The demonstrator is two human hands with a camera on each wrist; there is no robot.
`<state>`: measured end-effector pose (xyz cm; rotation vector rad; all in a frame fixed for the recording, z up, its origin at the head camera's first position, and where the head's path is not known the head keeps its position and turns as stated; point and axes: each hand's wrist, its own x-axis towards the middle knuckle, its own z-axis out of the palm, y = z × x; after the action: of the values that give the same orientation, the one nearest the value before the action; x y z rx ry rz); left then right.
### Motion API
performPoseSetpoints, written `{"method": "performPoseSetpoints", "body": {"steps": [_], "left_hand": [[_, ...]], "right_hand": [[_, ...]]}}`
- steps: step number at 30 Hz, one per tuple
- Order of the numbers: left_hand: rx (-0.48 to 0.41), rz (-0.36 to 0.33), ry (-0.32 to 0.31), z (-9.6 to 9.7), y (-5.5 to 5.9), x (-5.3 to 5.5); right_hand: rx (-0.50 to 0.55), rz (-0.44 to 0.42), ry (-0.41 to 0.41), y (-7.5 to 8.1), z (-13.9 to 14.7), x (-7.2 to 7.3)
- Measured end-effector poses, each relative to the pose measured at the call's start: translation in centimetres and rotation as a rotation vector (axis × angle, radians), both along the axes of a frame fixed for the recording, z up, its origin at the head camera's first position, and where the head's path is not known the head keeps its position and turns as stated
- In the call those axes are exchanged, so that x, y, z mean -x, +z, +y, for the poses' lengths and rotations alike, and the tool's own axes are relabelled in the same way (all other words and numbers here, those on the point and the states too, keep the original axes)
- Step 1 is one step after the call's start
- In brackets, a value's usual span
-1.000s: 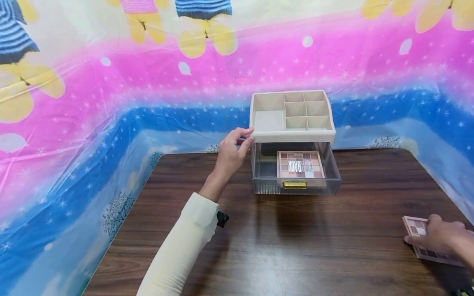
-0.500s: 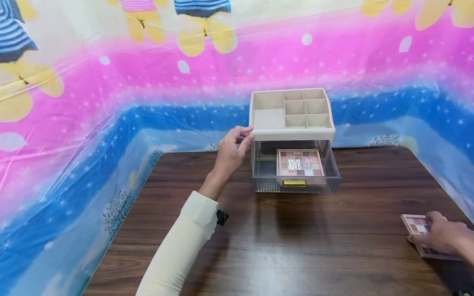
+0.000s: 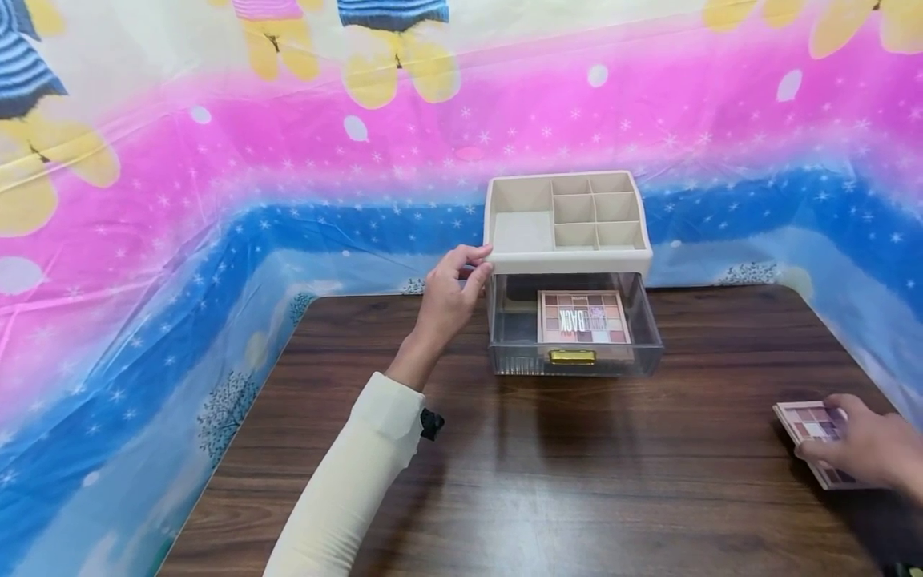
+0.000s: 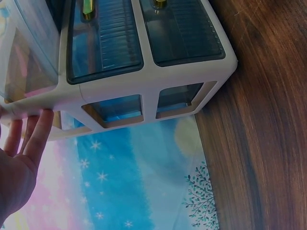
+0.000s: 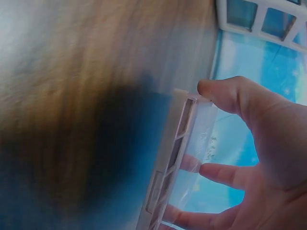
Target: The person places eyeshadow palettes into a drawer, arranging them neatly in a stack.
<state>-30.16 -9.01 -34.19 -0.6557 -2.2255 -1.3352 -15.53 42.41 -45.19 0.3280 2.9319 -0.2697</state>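
Note:
A cream desktop organizer [image 3: 570,264] stands at the back of the table, its top drawer [image 3: 512,361] pulled out. Inside that drawer lies an eyeshadow palette [image 3: 584,318] with a clear printed lid. My left hand [image 3: 450,296] holds the organizer's left front edge; in the left wrist view its fingers [image 4: 38,139] lie against the side frame. Far to the right, my right hand [image 3: 868,445] grips a second eyeshadow palette [image 3: 811,425] by its edges. The right wrist view shows this palette [image 5: 175,153] edge-on between thumb and fingers, apart from the tabletop.
Two lower drawers [image 4: 108,43] of the organizer are closed. Its top tray [image 3: 522,232] has several compartments. The dark wooden table [image 3: 577,481] reaches back to a patterned cloth backdrop [image 3: 360,184].
My right hand has raised the second palette and shifted it slightly up and away from me. The left hand stays at the organizer's edge.

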Motion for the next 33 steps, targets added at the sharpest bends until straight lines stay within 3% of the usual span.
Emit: {"method": "performPoseSetpoints", "body": {"steps": [8,14,33], "left_hand": [[0.009,0.006,0.014,-0.1,0.0,-0.1],[0.003,0.007,0.005,-0.1,0.0,0.0],[-0.009,0.016,-0.007,0.0,-0.1,0.0]], "right_hand": [[-0.007,0.135,0.145,2.6,-0.9,0.9],[-0.029,0.188,0.227,4.7,-2.6,1.3],[0.012,0.336,0.348,10.5,-8.1,3.2]]}}
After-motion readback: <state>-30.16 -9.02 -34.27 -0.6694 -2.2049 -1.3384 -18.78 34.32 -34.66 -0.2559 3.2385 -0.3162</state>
